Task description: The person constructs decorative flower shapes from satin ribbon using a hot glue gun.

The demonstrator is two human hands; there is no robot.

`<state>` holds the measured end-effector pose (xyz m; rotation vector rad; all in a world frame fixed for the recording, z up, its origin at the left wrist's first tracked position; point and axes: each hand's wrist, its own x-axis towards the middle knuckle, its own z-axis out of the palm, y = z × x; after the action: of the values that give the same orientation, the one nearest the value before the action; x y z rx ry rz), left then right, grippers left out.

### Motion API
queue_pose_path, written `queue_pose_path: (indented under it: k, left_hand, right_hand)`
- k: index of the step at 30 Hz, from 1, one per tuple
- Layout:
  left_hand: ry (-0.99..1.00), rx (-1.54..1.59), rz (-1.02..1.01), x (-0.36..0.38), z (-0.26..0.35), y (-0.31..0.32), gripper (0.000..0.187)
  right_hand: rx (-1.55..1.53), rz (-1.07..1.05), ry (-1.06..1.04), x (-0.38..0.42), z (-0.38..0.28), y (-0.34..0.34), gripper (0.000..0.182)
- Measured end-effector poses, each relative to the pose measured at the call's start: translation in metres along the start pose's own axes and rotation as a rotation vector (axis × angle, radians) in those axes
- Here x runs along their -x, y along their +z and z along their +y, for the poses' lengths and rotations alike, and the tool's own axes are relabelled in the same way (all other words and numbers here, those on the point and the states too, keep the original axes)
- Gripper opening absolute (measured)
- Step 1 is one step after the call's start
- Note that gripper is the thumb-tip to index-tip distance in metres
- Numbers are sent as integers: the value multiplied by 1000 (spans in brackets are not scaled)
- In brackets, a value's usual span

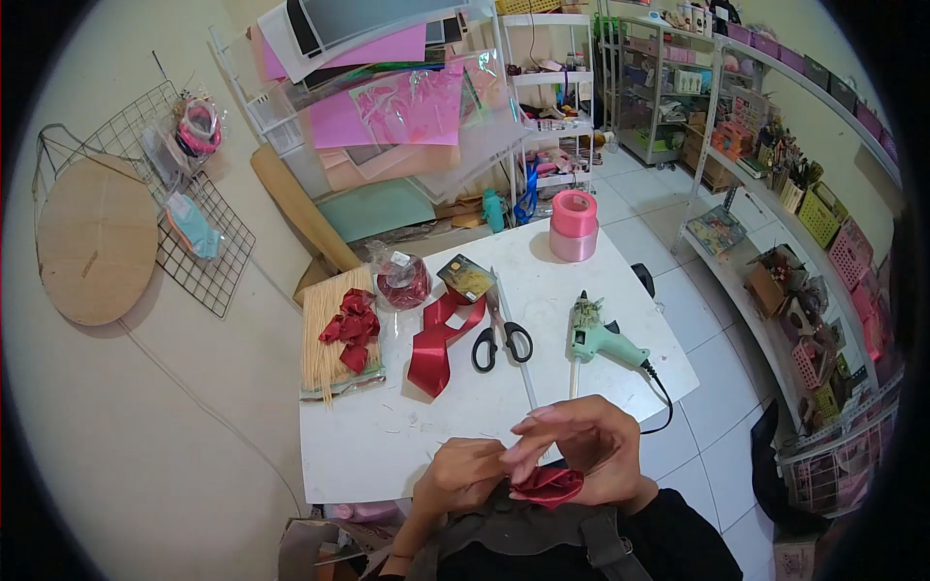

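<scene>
While the bare R hand (603, 447) grips a folded, glossy dark-red satin ribbon piece (550, 487) at bottom centre of frame, the bare L hand (460, 473) is curled at its left side; can't tell if it's pinching. Ribbon's prob. light, soft, slippery & easily creased, so best held w/ fingertips at the folded edge.

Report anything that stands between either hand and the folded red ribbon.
Nothing visible does. The right hand holds the folded red ribbon directly, and the left hand is right beside it, with no object showing between; whether it touches is hard to tell.
</scene>
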<state>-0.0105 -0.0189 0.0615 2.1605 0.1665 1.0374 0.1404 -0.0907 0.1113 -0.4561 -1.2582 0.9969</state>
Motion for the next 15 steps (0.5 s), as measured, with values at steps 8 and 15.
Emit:
queue_pose_path:
  k: [8,15]
  left_hand:
    - [11,-70,9,-1,-1,-3,23]
    - [71,-30,37,-6,4,-2,26]
  right_hand:
    - [417,-4,-69,-1,1,-7,67]
    - [273,-84,-99,4,9,-15,65]
